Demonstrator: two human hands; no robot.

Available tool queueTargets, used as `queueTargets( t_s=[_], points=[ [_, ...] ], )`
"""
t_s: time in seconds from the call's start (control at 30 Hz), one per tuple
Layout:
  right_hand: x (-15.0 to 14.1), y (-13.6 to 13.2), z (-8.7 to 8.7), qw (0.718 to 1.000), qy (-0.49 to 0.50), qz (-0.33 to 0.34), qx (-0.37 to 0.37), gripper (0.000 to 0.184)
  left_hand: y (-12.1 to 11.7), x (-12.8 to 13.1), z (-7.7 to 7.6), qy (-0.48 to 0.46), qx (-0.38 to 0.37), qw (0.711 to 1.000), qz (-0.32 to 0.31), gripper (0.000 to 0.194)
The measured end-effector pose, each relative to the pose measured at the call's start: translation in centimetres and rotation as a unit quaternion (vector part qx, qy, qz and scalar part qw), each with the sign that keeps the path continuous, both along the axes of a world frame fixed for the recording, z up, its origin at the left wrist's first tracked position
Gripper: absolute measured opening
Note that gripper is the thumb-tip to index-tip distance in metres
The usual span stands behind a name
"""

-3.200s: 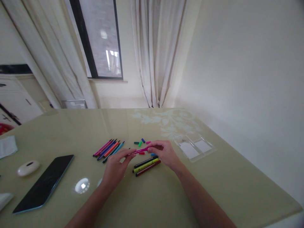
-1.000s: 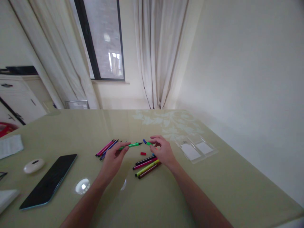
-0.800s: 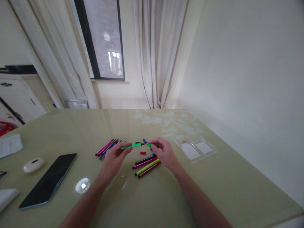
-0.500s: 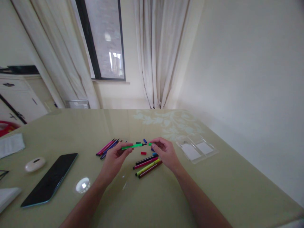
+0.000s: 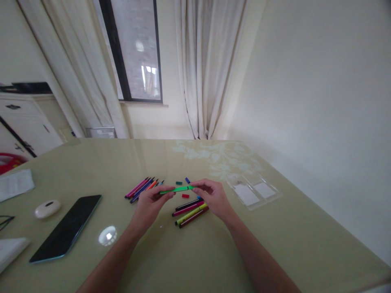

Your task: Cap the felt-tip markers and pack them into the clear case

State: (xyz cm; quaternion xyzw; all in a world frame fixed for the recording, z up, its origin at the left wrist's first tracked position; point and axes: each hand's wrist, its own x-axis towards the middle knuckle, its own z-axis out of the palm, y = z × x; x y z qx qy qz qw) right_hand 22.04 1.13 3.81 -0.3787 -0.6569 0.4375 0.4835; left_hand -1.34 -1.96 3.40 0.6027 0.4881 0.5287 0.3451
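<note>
Around the green marker [image 5: 181, 189] lie loose caps [image 5: 185, 196].

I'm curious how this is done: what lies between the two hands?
A green pen spans from the left hand to the right hand, as the head view shows.

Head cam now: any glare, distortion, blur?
Head view: bright round glare spot on the tabletop, beside the tablet; head view: left curtain slants strongly, likely wide-angle distortion; head view: slightly soft overall, no lettering readable on the green marker.
</note>
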Motion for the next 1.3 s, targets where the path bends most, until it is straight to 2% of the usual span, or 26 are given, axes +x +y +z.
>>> queueTargets(
  t_s=[0.27,0.43,0.63,0.7,0.77,0.83,0.9,1.07,1.2,1.3],
  points=[
    [0.4,0.0,-0.1,0.999,0.024,0.01,-0.035,0.02,-0.3,0.3,0.0,0.003,-0.014,1.0,0.01,0.027],
    [0.0,-0.2,0.0,0.998,0.043,0.012,-0.048,0.02,-0.6,0.5,0.3,0.004,0.002,1.0,0.014,0.025],
    [0.4,0.1,0.2,0.999,0.02,0.017,-0.045,0.026,-0.1,0.0,0.3,0.016,0.001,1.0,-0.013,0.031],
    [1.1,0.5,0.4,0.999,-0.006,0.015,-0.043,0.028,0.5,-1.1,0.0,0.014,0.008,1.0,0.025,0.036],
    [2.0,0.8,0.7,0.998,-0.026,0.022,-0.051,0.028,1.1,-2.5,-0.3,0.036,0.008,0.994,0.104,0.038],
    [2.9,1.1,0.9,0.996,-0.051,0.032,-0.061,0.026,1.5,-3.9,-0.8,0.12,0.002,0.975,0.19,0.035],
    [3.5,1.2,1.0,0.993,-0.084,0.044,-0.066,0.025,1.7,-4.8,-1.2,0.233,-0.007,0.944,0.234,0.036],
    [4.4,1.4,0.8,0.982,-0.147,0.084,-0.085,0.022,1.2,-4.5,-2.2,0.452,-0.001,0.867,0.208,0.03],
    [4.8,1.6,0.4,0.974,-0.179,0.102,-0.09,0.016,0.9,-4.0,-2.6,0.527,-0.008,0.823,0.212,0.025],
    [5.0,1.7,0.1,0.97,-0.215,0.093,-0.07,0.013,0.7,-3.9,-2.6,0.55,-0.003,0.809,0.206,0.022]
  ],
)
